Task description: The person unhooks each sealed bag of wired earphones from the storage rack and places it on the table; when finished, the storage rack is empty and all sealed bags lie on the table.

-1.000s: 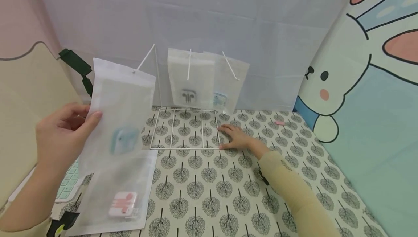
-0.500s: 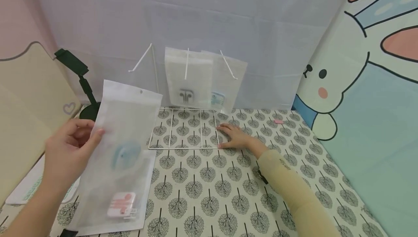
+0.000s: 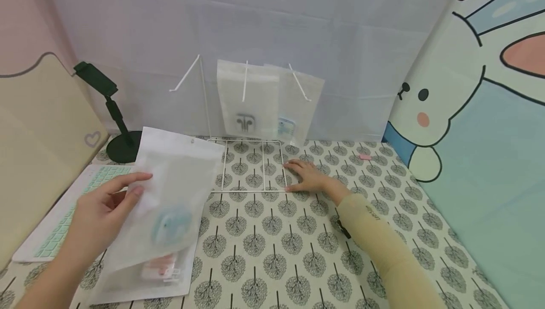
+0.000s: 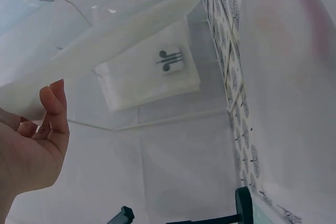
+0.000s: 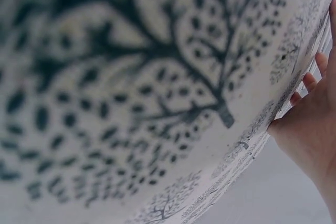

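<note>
My left hand pinches the left edge of a frosted white zip pouch with a blue item showing through it. Beneath it, a similar pouch with a pink earphone case-like item lies on the table, partly covered. In the left wrist view that hand holds the pouch edge between thumb and fingers. My right hand rests with spread fingers at the right side of a white wire display rack. The right wrist view shows this hand low against the patterned cloth.
Two pouches hang on the rack's middle hook and right hook; the left hook holds nothing. A dark green stand and a mint keyboard are at left. A small pink block lies at right.
The held pouch has come off the left hook, and my left hand has lowered it towards me, over the pouch on the table. My right hand has stayed at the rack.
</note>
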`<state>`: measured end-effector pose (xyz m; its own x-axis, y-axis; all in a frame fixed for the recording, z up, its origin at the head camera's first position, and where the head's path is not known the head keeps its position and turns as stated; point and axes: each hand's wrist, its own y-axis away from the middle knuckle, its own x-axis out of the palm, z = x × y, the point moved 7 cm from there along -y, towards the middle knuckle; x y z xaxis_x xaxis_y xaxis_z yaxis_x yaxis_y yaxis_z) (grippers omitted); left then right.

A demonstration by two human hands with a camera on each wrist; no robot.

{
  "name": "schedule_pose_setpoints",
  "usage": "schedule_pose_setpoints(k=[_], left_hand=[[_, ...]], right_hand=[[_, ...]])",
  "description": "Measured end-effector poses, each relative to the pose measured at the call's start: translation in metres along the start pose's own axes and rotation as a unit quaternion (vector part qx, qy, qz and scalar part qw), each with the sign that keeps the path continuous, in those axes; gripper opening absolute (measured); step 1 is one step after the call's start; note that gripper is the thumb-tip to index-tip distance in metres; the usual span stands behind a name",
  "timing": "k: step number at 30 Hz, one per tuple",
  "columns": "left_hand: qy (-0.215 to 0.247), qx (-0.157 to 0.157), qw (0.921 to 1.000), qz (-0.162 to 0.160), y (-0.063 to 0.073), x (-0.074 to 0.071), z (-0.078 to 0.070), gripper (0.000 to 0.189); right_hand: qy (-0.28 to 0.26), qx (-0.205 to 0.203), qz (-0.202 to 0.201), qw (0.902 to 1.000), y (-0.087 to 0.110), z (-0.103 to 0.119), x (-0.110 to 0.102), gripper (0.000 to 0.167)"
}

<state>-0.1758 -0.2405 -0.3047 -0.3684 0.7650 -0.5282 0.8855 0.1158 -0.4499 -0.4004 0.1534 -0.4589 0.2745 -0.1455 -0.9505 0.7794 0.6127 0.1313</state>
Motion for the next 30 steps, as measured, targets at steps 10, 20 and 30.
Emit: schedule_pose_setpoints(k=[10, 20, 30], left_hand=[[0.112, -0.083, 0.9773, 0.159, 0.025, 0.03, 0.009, 0.07], [0.279, -0.113, 0.9188, 0.256, 0.039, 0.066, 0.004, 0.08], [0.395, -0.17, 0.8341, 0.346, 0.057, 0.096, 0.008, 0.083]], right_hand=[[0.011, 0.005, 0.007, 0.9999, 0.0, 0.001, -0.001, 0.088], [0.002, 0.013, 0.012, 0.9998, 0.002, 0.002, -0.001, 0.088], [0.002, 0.013, 0.01, 0.9999, 0.0, 0.0, 0.0, 0.089]])
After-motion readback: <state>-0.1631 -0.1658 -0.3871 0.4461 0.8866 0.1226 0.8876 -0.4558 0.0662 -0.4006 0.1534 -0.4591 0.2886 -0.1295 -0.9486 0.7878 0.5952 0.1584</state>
